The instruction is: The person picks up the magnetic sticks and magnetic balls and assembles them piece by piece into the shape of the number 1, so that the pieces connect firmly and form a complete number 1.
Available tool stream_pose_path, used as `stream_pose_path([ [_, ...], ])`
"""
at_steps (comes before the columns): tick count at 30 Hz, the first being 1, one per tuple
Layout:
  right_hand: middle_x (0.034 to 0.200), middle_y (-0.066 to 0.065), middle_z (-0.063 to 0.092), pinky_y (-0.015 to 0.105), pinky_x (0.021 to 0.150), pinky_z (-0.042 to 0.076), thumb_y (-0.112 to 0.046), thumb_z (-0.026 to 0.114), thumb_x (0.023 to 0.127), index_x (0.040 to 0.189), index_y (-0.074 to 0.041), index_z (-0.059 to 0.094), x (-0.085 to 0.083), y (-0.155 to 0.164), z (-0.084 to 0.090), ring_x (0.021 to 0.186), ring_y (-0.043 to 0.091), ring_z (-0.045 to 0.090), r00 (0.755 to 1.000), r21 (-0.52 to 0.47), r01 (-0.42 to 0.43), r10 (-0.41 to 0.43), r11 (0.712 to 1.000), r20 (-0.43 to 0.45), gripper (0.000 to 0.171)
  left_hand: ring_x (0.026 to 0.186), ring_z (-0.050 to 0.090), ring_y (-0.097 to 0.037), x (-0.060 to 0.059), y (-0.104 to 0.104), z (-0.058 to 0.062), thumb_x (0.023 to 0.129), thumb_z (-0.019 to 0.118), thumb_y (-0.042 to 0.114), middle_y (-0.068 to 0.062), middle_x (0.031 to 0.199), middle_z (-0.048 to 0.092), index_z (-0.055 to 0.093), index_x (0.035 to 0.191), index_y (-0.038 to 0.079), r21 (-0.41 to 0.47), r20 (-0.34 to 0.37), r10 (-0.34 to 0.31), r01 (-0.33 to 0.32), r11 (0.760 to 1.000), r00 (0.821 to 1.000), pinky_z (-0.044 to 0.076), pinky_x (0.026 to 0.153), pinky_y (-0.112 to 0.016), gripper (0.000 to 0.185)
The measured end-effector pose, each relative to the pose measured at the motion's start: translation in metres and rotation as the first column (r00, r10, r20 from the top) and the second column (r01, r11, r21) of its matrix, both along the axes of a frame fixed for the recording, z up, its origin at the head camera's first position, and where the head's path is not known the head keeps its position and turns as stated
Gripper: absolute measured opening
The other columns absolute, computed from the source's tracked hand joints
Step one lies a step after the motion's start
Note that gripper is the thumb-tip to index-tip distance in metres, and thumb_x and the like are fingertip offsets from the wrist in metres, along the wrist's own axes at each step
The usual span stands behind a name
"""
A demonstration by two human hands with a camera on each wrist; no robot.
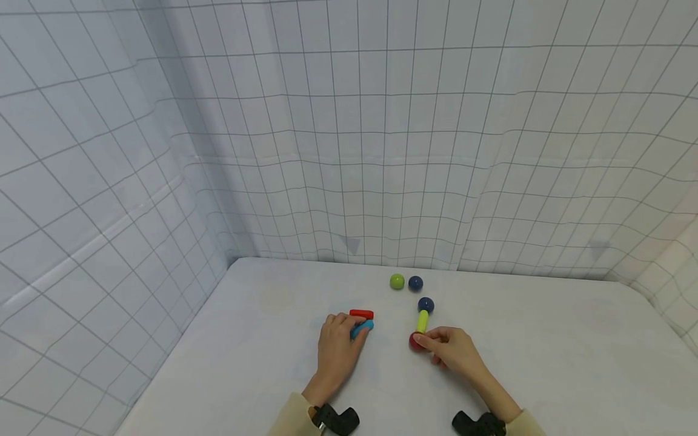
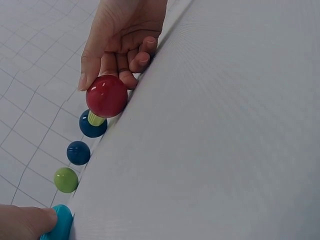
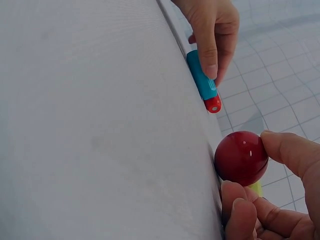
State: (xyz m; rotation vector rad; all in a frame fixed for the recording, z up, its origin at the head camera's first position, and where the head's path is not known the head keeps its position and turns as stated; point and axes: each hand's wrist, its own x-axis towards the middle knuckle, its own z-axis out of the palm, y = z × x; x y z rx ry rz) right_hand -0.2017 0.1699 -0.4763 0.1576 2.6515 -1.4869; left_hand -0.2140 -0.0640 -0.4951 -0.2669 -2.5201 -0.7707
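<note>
Head view: the red ball [image 1: 415, 343] is pinched by the right hand [image 1: 455, 351] against the yellow-green rod [image 1: 422, 321], capped by a dark blue ball [image 1: 426, 304]. Left wrist view: the cyan rod [image 2: 60, 225] is touched by a left hand [image 2: 22, 222] fingertip; whether it is actually gripped cannot be told. Right wrist view: the red ball [image 3: 241, 157] is clamped between thumb and fingers; a sideways tug could be expected to detach the chain.

A bare strip of table [image 1: 389, 357] is left between the left hand [image 1: 338, 348] and the right hand [image 1: 455, 350]. Farther back, passage is blocked by the yellow rod [image 1: 422, 321] with its blue ball [image 1: 426, 304], the red rod [image 1: 362, 313], and the green ball [image 1: 397, 281] beside the dark blue ball [image 1: 415, 283]. Wide bare surface is available to the right and to the front left.
</note>
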Motion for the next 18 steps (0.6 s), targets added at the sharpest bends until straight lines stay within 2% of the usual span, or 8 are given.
stream_pose_path([
  [11, 0.055, 0.000, 0.055, 0.027, 0.045, 0.039, -0.045, 0.072, 0.075, 0.087, -0.008, 0.068, 0.0000, -0.0001, -0.0006, 0.045, 0.013, 0.048, 1.000, -0.009, 0.001, 0.000, 1.000, 0.001, 0.038, 0.074, 0.046, -0.013, 0.0020, 0.0017, 0.0001, 0.078, 0.073, 0.034, 0.002, 0.081, 0.063, 0.073, 0.091, 0.015, -0.030, 0.032, 0.059, -0.058, 0.998, 0.998, 0.036, 0.064, -0.025, 0.023],
  [18, 0.055, 0.001, 0.055, 0.027, 0.045, 0.039, -0.044, 0.072, 0.076, 0.087, -0.008, 0.068, 0.0000, 0.0001, -0.0024, 0.045, 0.013, 0.048, 1.000, -0.012, 0.004, -0.004, 1.000, -0.003, 0.038, 0.072, 0.045, -0.012, 0.0025, 0.0021, -0.0004, 0.077, 0.073, 0.035, 0.002, 0.080, 0.063, 0.073, 0.091, 0.016, -0.041, 0.041, 0.067, -0.066, 0.997, 0.997, 0.035, 0.061, -0.023, 0.024],
])
